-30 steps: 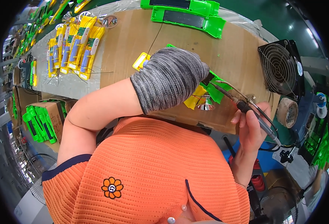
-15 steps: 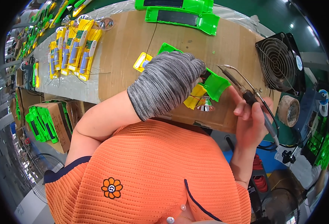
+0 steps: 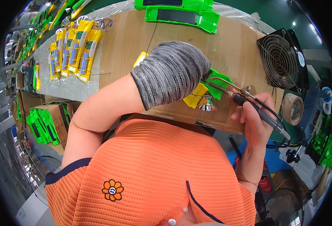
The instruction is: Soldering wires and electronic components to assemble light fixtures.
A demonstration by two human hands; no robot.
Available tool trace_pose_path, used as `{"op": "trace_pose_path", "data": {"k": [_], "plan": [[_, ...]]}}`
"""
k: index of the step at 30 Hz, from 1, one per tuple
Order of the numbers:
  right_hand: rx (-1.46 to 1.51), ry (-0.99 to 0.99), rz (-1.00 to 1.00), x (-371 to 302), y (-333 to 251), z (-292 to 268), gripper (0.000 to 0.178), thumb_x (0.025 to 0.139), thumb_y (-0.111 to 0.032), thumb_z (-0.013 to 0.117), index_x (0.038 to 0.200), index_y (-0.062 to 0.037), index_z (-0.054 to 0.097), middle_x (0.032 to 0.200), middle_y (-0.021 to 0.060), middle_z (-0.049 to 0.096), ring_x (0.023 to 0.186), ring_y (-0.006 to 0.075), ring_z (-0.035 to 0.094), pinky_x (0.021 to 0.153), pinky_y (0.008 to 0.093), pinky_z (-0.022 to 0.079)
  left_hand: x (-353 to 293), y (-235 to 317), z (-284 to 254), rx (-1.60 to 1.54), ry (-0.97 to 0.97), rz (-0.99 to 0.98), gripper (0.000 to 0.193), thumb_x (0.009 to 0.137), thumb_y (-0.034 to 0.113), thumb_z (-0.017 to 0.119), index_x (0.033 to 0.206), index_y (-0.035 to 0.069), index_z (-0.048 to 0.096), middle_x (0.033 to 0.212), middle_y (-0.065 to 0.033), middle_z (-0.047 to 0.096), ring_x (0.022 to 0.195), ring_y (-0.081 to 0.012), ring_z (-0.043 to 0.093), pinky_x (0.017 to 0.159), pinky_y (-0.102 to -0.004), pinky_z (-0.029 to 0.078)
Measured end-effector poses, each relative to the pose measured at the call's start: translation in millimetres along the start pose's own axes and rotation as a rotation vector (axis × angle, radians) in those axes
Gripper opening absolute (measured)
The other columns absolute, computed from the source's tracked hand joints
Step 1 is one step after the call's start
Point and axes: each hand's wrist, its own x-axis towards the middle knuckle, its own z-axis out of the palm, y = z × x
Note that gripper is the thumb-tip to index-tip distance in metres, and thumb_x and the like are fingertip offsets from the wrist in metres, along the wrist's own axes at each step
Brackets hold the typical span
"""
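Note:
My left hand [image 3: 173, 73], in a grey striped knit glove, is curled over the work with its back up. Its fingertips, and whatever they grip, are hidden beneath it. Past its knuckles a green plastic casing [image 3: 220, 83] sticks out. Below that lie a yellow plastic part [image 3: 196, 96] with thin wires and a shiny reflector cup [image 3: 207, 104]. Another yellow piece [image 3: 140, 58] shows behind the glove. My bare right hand [image 3: 254, 118] is closed round a soldering iron [image 3: 241, 100] with a curved metal feed tube. The iron's tip reaches to the casing beside my left hand.
Cardboard [image 3: 124, 41] covers the bench. Several yellow assemblies [image 3: 75, 49] with blue cells and wires lie at left; green casings with dark panels [image 3: 179, 17] lie at the far edge. At right stand a black fan [image 3: 281, 58] and a tape roll [image 3: 292, 109]. A carton [image 3: 60, 124] holds green casings.
The soldering iron has swung lower and its tip has come left and down onto the casing. My left hand has rolled forward over the parts, hiding more of them.

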Motion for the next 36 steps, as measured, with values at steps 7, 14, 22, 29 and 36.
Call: {"op": "trace_pose_path", "data": {"k": [7,14,22,29,36], "plan": [[-0.061,-0.019,0.016,2,-4,6,0.017,0.088,0.003,0.063,0.094,-0.0009,0.049,0.076,0.0081,0.063,0.062,0.0135,0.063,0.057,0.0238,0.050,0,-4,4,-0.013,-0.010,0.023,0.015,0.085,0.019,0.061,0.086,0.008,0.070,0.076,-0.0134,0.066,0.073,-0.0327,0.065,0.066,-0.0414,0.052],[-0.103,-0.022,0.062,7,-11,8,0.017,0.087,0.003,0.065,0.094,-0.0015,0.050,0.077,0.0082,0.064,0.062,0.0130,0.064,0.058,0.0229,0.050,-4,-4,6,-0.050,0.056,0.055,0.012,0.084,0.016,0.062,0.087,0.007,0.069,0.077,-0.0137,0.065,0.073,-0.0333,0.065,0.066,-0.0415,0.052],[-0.013,0.048,-0.033,-1,-8,-2,0.015,0.089,0.002,0.062,0.095,-0.0004,0.048,0.078,0.0113,0.064,0.058,0.0145,0.061,0.057,0.0265,0.052,-3,-5,-1,-0.032,-0.045,0.060,0.011,0.081,0.015,0.064,0.088,0.006,0.067,0.080,-0.0137,0.064,0.076,-0.0330,0.064,0.068,-0.0410,0.051],[0.409,0.219,-0.023,-9,10,33,0.008,0.097,-0.010,0.053,0.099,-0.0043,0.048,0.064,0.0039,0.051,0.067,0.0219,0.063,0.108,0.0615,0.036,-6,-4,3,-0.069,0.044,0.076,0.009,0.081,0.014,0.062,0.085,0.008,0.066,0.079,-0.0133,0.064,0.075,-0.0326,0.064,0.067,-0.0420,0.051],[0.523,0.128,-0.084,18,11,43,0.003,0.098,-0.010,0.051,0.100,-0.0081,0.051,0.064,0.0031,0.052,0.068,0.0205,0.062,0.111,0.0619,0.031,-3,-4,-10,0.017,0.058,-0.147,0.014,0.084,0.017,0.060,0.085,0.008,0.070,0.076,-0.0147,0.065,0.076,-0.0330,0.066,0.067,-0.0439,0.052]]}}
